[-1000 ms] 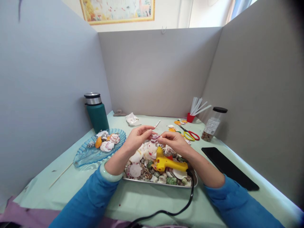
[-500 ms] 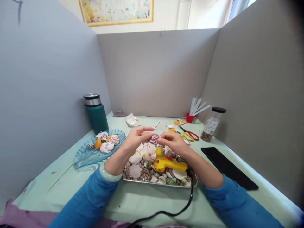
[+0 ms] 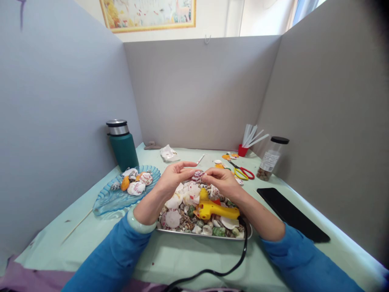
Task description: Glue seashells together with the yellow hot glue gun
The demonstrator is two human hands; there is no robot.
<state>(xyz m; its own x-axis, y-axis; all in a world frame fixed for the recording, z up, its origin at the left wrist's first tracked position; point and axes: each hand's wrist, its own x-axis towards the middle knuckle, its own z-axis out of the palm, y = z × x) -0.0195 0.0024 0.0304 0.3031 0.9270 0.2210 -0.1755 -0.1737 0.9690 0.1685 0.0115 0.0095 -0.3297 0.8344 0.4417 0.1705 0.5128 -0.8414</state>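
One striped shell (image 3: 198, 176) was pinched by left hand (image 3: 174, 178) and right hand (image 3: 223, 183), seemingly unfinished; loose shells (image 3: 173, 219) (apparently unused) filled the tray (image 3: 197, 234) toward the near edge of the desk (image 3: 173, 259).

Left hand (image 3: 174, 177), right hand (image 3: 224, 181) close together, fingers (image 3: 187, 164) bent, forearms (image 3: 263, 219) converging

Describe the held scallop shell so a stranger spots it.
Find the metal tray heaped with shells. Above its far side, the left hand and right hand meet at a purple and white scallop shell. Unlike those below, it is held up.
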